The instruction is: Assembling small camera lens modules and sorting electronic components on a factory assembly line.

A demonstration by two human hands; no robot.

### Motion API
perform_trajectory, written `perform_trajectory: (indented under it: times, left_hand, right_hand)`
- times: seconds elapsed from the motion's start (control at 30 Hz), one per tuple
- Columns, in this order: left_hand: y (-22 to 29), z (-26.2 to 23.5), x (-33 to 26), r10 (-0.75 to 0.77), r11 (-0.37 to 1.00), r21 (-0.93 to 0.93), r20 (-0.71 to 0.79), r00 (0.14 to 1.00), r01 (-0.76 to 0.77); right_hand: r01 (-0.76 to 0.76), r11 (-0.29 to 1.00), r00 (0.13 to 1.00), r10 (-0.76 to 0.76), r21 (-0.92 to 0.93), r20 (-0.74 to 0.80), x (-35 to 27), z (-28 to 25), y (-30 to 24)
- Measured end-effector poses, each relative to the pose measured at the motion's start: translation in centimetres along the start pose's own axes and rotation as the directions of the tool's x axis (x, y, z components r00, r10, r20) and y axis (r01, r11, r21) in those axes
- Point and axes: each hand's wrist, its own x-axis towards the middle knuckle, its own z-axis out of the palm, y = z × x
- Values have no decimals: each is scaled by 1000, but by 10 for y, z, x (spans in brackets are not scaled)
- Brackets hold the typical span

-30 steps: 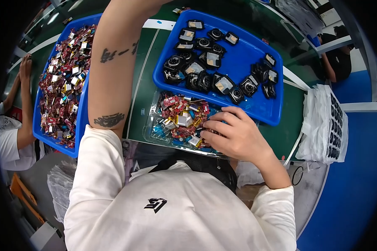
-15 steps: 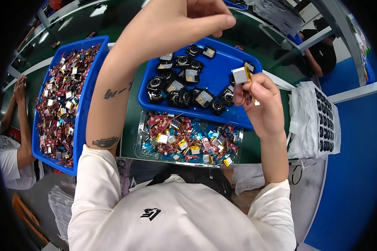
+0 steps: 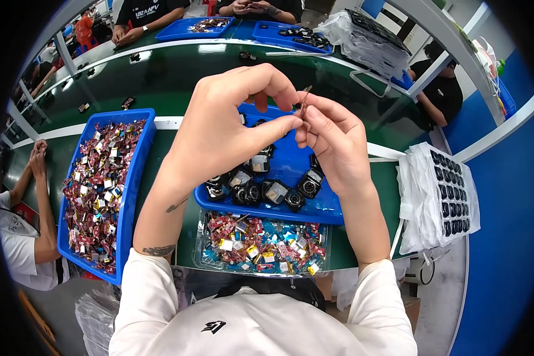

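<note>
My right hand pinches a small red circuit board, seen edge-on, between thumb and fingers. My left hand arches in from the other side, its thumb and fingertips closed in on the same board. The battery on the board is mostly hidden by my fingers. Below my hands lies a blue tray with several black watch bodies, partly covered by my left hand. Nearer me, a clear plastic tray holds a heap of red boards with silver and yellow batteries.
At left stands a blue bin heaped with similar boards. White-wrapped stacked trays of black parts stand at right. A metal rail crosses beyond my trays, before a green bench. Co-workers sit at left, right and the far side.
My left hand has come down and right to meet my right hand at the board. The held piece has turned edge-on and moved left. The view has tilted up, showing more of the far bench.
</note>
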Motion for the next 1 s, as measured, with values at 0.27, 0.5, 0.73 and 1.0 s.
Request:
perform_trajectory:
  times: [0.27,0.5,0.73,1.0]
  left_hand:
    - [-13,15,5,239,937,270,-39,970,-220]
    - [-12,20,2,-79,991,105,-64,995,86]
    - [-14,13,2,-245,969,1,16,969,245]
    - [-20,10,2,-235,964,-100,117,965,247]
  right_hand:
    - [165,940,986,-168,-298,17,3,-12,7]
    - [508,215,786,-512,-834,347,8,-19,-1]
    - [248,732,968,-212,-635,134,2,-22,-5]
    - [36,928,991,15,-372,133,3,-22,-13]
